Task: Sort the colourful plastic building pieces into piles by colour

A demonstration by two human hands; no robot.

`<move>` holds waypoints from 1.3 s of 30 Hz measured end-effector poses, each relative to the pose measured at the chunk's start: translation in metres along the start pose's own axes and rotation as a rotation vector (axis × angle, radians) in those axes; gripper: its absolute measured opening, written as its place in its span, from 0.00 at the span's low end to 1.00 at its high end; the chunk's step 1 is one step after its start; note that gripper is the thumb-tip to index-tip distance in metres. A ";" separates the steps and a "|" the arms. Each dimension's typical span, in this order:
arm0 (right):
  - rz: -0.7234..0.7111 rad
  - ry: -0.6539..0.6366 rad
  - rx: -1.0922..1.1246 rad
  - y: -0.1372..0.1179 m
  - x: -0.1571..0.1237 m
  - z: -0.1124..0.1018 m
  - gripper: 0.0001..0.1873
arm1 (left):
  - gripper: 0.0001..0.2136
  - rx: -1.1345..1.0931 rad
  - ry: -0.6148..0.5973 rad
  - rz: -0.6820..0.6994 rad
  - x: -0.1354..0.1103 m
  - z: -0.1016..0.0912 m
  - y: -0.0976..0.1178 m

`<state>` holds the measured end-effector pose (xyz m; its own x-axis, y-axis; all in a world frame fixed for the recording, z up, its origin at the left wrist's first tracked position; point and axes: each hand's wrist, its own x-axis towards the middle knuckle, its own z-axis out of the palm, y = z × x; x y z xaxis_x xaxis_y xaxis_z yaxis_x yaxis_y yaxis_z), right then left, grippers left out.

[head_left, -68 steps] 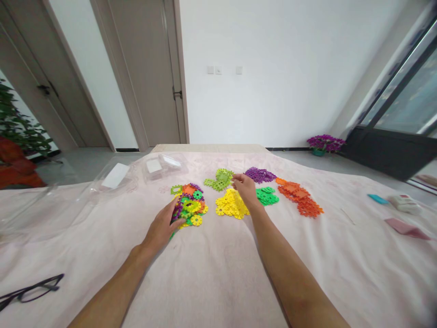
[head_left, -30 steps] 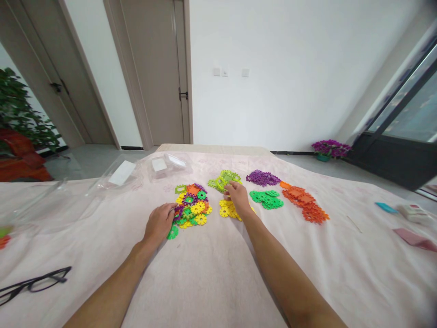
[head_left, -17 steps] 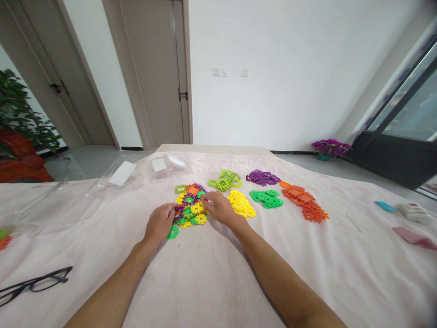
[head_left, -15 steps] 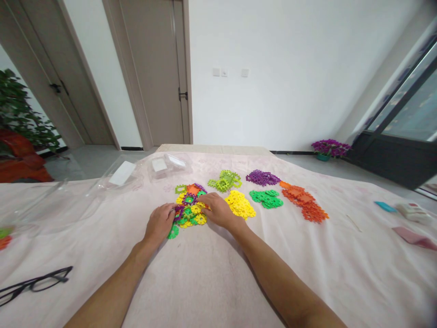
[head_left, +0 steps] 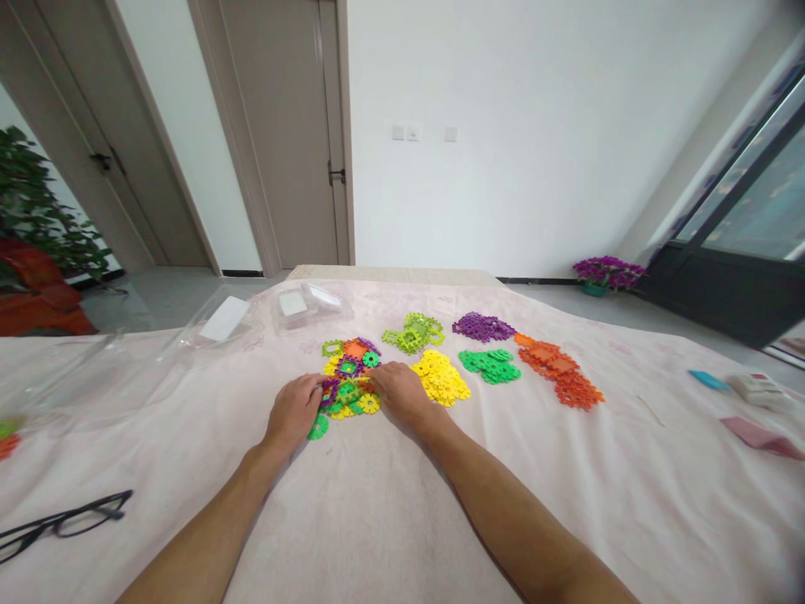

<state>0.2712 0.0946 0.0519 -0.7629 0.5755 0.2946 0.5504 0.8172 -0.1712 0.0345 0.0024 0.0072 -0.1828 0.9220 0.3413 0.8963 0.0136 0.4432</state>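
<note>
A mixed pile of purple, green, yellow and orange plastic snowflake pieces (head_left: 348, 367) lies in front of me on the cloth. My left hand (head_left: 295, 412) rests against the pile's left side, fingers loosely bent, touching its edge near some purple pieces. From the right, my right hand (head_left: 401, 393) reaches over the pile with thumb and fingers closed on a yellow snowflake piece (head_left: 360, 379), seen nearly edge-on. At the near left corner lies a green flower-shaped piece (head_left: 319, 428). Just right of my right hand is a heap of yellow pieces (head_left: 441, 378).
Sorted heaps lie further right: light green pieces (head_left: 412, 334), purple pieces (head_left: 483, 327), green pieces (head_left: 490, 366) and orange pieces (head_left: 559, 372). Clear plastic boxes (head_left: 151, 373) stand at the left, black glasses (head_left: 69, 522) nearer me. A pink cloth strip (head_left: 758, 436) is at far right.
My right hand has shifted slightly and lifted a yellow piece from the pile. A green piece near its fingertips is now more exposed. The left hand has stayed in place.
</note>
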 end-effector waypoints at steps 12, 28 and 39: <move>0.373 0.051 -0.014 0.043 0.000 -0.047 0.19 | 0.18 0.001 -0.001 0.002 0.000 0.000 0.000; 0.438 0.058 -0.104 0.055 -0.010 -0.073 0.16 | 0.19 -0.015 -0.001 -0.004 0.000 -0.002 0.004; -0.064 -0.049 -0.006 0.012 -0.004 -0.004 0.12 | 0.17 -0.025 -0.012 0.000 0.000 -0.001 0.003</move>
<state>0.2821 0.1023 0.0529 -0.8121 0.5233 0.2581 0.5022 0.8521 -0.1475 0.0364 0.0017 0.0094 -0.1779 0.9267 0.3309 0.8859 0.0044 0.4638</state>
